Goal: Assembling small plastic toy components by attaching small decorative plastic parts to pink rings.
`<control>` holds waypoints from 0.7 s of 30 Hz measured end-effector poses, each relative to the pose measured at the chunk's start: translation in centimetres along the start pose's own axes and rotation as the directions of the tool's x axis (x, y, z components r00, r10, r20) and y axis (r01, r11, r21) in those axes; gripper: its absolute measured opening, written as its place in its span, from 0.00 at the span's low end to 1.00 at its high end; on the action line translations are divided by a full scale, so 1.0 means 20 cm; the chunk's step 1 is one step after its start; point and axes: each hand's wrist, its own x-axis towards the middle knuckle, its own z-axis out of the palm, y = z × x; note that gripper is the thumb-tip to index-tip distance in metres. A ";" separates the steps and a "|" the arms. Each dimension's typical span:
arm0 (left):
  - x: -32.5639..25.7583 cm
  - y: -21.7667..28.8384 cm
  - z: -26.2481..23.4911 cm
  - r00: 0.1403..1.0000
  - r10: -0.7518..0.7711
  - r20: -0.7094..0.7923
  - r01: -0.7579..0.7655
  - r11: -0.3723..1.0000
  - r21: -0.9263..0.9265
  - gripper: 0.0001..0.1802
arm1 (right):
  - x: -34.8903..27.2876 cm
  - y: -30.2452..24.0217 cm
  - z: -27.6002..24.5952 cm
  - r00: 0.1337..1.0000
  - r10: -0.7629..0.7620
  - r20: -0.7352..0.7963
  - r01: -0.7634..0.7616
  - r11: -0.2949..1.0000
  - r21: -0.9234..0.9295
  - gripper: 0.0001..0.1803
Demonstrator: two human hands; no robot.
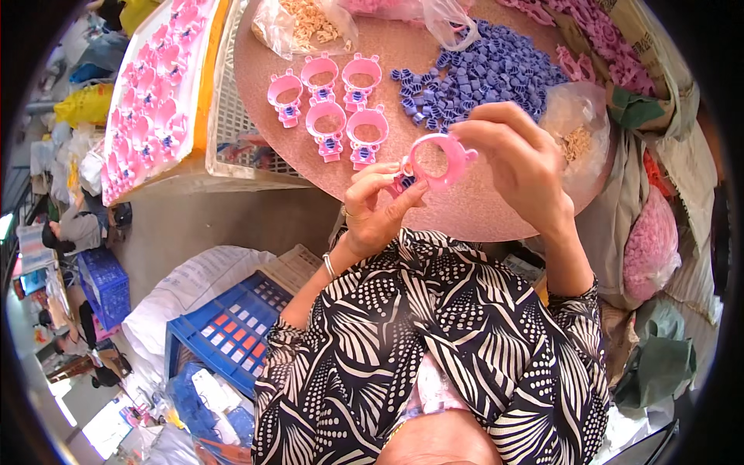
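Note:
Over the near part of the round table, my left hand (376, 209) pinches the lower end of a pink plastic ring frame (422, 180), beside its dark blue insert (406, 181). The ring has small ear-like knobs and is tilted. My right hand (523, 159) is closed at the ring's upper right edge, fingertips against it; its thumb is mostly hidden. Further left on the table lie several similar pink frames (325, 118), each with a blue insert. A heap of small blue plastic pieces (496, 74) lies beyond my hands.
Clear bags with small beige pieces stand at the table's far left (310, 27) and right (577, 147). To the left, a tray (116, 159) of finished-looking pink parts rests on a white plastic crate (232, 155). A blue crate (225, 333) is below left. Pink parts (612, 46) fill a sack at far right.

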 end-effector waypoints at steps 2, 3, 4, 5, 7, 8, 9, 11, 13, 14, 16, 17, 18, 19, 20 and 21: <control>-0.02 0.00 -0.02 0.995 -0.099 -0.022 0.100 0.995 0.013 0.29 | -0.02 -0.05 0.01 0.990 0.133 -0.044 -0.130 0.988 0.081 0.10; 0.00 0.00 -0.02 0.995 -0.094 -0.014 0.094 0.996 0.008 0.29 | -0.03 -0.05 0.02 0.989 0.138 -0.052 -0.134 0.988 0.078 0.10; 0.03 -0.01 -0.02 0.995 -0.100 -0.006 0.100 0.994 0.046 0.29 | -0.04 -0.06 0.05 0.984 0.162 -0.071 -0.157 0.985 0.073 0.09; 0.05 -0.01 -0.02 0.994 -0.107 0.002 0.106 0.991 0.084 0.29 | -0.06 -0.06 0.08 0.979 0.186 -0.088 -0.180 0.981 0.068 0.08; 0.03 -0.02 -0.02 0.992 -0.120 -0.032 0.123 0.985 0.118 0.29 | -0.08 -0.04 0.11 0.966 0.191 -0.175 -0.171 0.978 0.122 0.04; 0.02 -0.02 -0.01 0.984 -0.164 -0.069 0.172 0.976 0.132 0.29 | -0.10 -0.03 0.09 0.861 0.488 -0.143 -0.439 0.855 0.278 0.04; 0.02 -0.02 -0.01 0.973 -0.203 -0.105 0.217 0.965 0.144 0.29 | -0.12 -0.02 0.08 0.676 0.734 -0.068 -0.651 0.638 0.412 0.06; 0.03 -0.01 -0.03 0.973 -0.213 -0.091 0.226 0.955 0.190 0.28 | -0.15 0.04 0.11 0.653 0.756 -0.039 -0.624 0.566 0.539 0.11; 0.03 -0.02 -0.03 0.961 -0.266 -0.070 0.272 0.957 0.098 0.28 | -0.17 0.09 0.15 0.625 0.756 0.196 -0.654 0.370 0.660 0.15; 0.04 -0.02 -0.02 0.962 -0.265 -0.068 0.271 0.958 0.097 0.28 | -0.17 0.08 0.18 0.658 0.731 0.178 -0.616 0.388 0.685 0.20; 0.04 -0.01 -0.02 0.968 -0.251 0.001 0.250 0.963 0.100 0.28 | -0.17 0.04 0.23 0.665 0.706 0.241 -0.576 0.280 0.768 0.21; 0.04 -0.01 -0.02 0.969 -0.243 0.035 0.239 0.966 0.102 0.28 | -0.17 0.03 0.25 0.677 0.671 0.300 -0.531 0.164 0.832 0.23; 0.05 -0.01 -0.02 0.970 -0.242 0.037 0.237 0.966 0.102 0.28 | -0.17 0.03 0.27 0.698 0.649 0.302 -0.489 0.124 0.863 0.21; 0.06 -0.01 -0.02 0.976 -0.211 0.055 0.203 0.972 0.119 0.27 | -0.17 0.03 0.28 0.698 0.650 0.301 -0.487 0.124 0.864 0.21; 0.06 0.00 -0.03 0.981 -0.179 0.072 0.169 0.976 0.134 0.27 | -0.18 0.02 0.29 0.688 0.659 0.302 -0.476 0.096 0.874 0.20; 0.07 0.00 -0.03 0.981 -0.178 0.075 0.167 0.977 0.133 0.27 | -0.18 0.03 0.30 0.678 0.670 0.303 -0.464 0.069 0.883 0.20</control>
